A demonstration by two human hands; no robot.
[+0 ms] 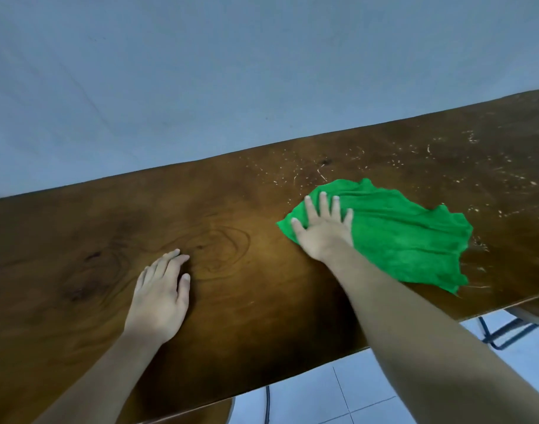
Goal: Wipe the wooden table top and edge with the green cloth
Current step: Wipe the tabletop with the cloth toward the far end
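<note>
The wooden table point(240, 301) runs across the view, dark brown with visible grain. A green cloth point(406, 237) lies spread and crumpled on its right part. My right hand point(323, 228) presses flat on the cloth's left end, fingers spread and pointing toward the wall. My left hand point(161, 298) rests palm down on the bare wood to the left, fingers together, holding nothing. Pale scratches or specks point(430, 154) mark the table surface beyond and to the right of the cloth.
A pale blue-grey wall point(200, 87) stands directly behind the table's far edge. Below the near edge I see white floor tiles point(338, 393) and a dark metal chair frame point(500, 332) at the right.
</note>
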